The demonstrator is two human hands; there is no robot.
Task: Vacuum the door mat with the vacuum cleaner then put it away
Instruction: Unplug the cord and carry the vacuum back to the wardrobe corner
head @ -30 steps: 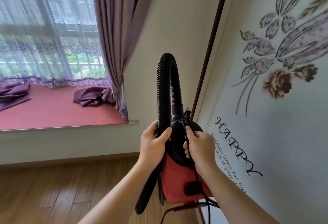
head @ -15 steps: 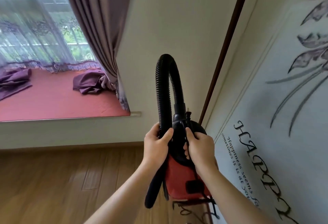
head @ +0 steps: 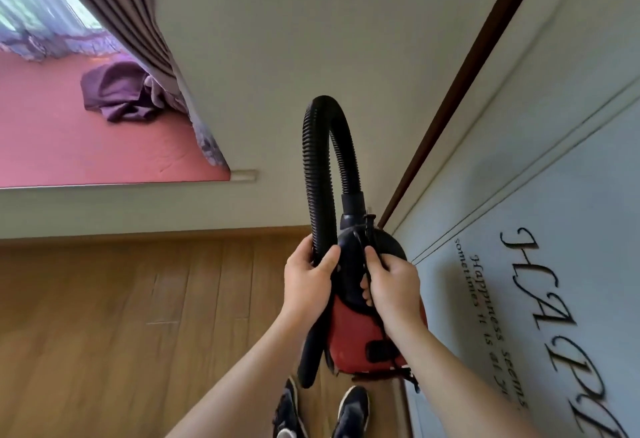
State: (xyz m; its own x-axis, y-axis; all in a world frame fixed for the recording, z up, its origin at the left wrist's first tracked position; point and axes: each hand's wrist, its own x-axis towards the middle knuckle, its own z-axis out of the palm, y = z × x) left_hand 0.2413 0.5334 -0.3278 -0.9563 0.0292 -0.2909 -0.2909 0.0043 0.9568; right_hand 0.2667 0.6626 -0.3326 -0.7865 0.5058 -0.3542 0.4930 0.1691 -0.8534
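Observation:
I hold a small red and black vacuum cleaner (head: 353,340) in the air in front of me, above the wooden floor. Its ribbed black hose (head: 320,160) loops up and over in an arch. My left hand (head: 306,285) grips the hose where it comes down on the left side. My right hand (head: 393,285) is closed on the black top of the vacuum body together with its thin black cord. The hose's end hangs down below my left wrist. No door mat is in view.
A wall with a "HAPPY" decal (head: 554,299) stands close on my right, edged by a dark brown trim (head: 450,105). A red window seat (head: 86,146) with purple curtains (head: 131,21) lies at left. Wooden floor (head: 121,316) spreads below; my dark shoes (head: 322,410) show at bottom.
The view has tilted downward and shifted toward the corner, bringing my shoes into sight. Both hands keep the same grip on the vacuum cleaner.

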